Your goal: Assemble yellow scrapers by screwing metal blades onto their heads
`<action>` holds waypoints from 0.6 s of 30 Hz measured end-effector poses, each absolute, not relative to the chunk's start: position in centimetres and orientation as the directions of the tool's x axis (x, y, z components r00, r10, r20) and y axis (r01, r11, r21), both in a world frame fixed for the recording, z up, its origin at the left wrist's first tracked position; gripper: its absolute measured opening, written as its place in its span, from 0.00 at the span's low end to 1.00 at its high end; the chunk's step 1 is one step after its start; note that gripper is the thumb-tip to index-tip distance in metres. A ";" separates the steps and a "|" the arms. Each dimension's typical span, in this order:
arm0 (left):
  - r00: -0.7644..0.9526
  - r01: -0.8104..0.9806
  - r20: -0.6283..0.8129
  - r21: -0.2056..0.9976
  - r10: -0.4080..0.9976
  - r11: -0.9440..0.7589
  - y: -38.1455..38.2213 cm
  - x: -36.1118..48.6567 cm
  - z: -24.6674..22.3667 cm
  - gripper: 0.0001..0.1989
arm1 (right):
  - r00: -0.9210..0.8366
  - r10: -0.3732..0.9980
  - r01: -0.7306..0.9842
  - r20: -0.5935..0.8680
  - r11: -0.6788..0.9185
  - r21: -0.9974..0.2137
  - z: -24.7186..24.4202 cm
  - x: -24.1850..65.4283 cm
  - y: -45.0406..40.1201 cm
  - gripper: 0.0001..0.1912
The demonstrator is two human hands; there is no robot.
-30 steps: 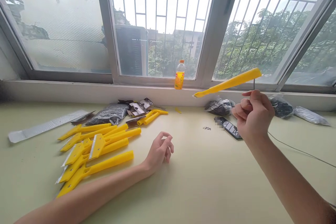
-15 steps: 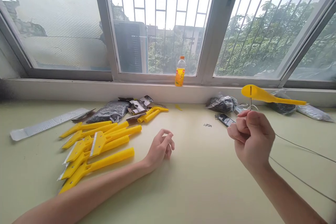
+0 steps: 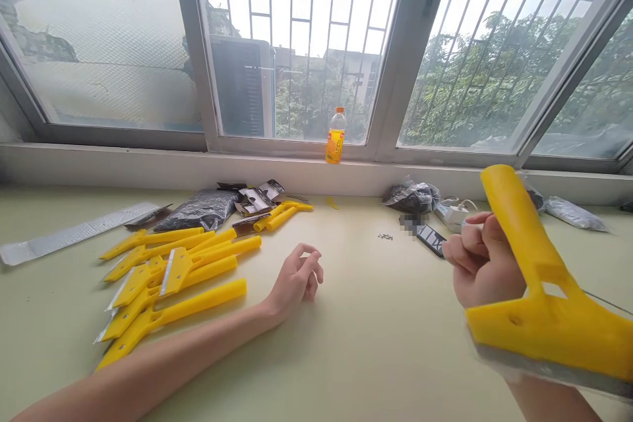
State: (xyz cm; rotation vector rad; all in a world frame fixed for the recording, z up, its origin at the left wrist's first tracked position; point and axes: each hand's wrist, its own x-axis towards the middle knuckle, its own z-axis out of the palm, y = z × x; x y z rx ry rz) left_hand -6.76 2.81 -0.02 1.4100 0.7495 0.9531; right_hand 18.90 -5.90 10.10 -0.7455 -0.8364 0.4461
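Note:
A large yellow scraper [image 3: 544, 323] is at the right, close to the camera. Its handle points up and its blade edge faces down, over my right wrist. Behind it, my right hand [image 3: 482, 260] is raised with curled fingers; the thin metal rod it gripped in the earlier view is hidden now. My left hand [image 3: 297, 277] rests on the table, loosely bent, fingers somewhat apart and holding nothing. To its left lies a pile of several yellow scrapers [image 3: 175, 273], with blades toward the lower left.
Small metal pieces [image 3: 386, 236] and a black phone [image 3: 431, 239] lie right of centre. Dark plastic bags [image 3: 202, 210] [image 3: 411, 196], opened packaging [image 3: 260, 198] and a white adapter [image 3: 453, 211] sit further back. An orange drink bottle [image 3: 335, 136] stands on the sill.
The yellow piece on the rod has swung from above my right hand toward the camera, and its blade end now shows. My right hand sits slightly lower and further right. My left hand still rests.

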 end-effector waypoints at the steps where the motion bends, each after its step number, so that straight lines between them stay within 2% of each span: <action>1: 0.453 -0.098 0.112 0.992 0.884 -0.075 2.8 -6.8 0.0 0.16 | 0.585 0.630 -0.062 0.511 0.663 -0.746 9.9 18.5 -6.0 0.12; 8: 0.459 -0.102 0.103 0.993 0.883 -0.063 2.8 -6.8 0.0 0.16 | 0.510 0.717 -0.128 0.475 0.609 -0.783 8.8 15.5 -8.2 0.08; 14: 0.447 -0.092 0.102 0.993 0.889 -0.067 2.8 -6.7 0.0 0.16 | 0.518 0.672 -0.091 0.529 0.658 -0.748 9.5 15.0 -9.3 0.08; 18: 0.466 -0.095 0.098 0.994 0.879 -0.060 2.9 -6.7 0.0 0.16 | 0.585 0.612 -0.047 0.532 0.681 -0.731 10.1 15.2 -9.0 0.08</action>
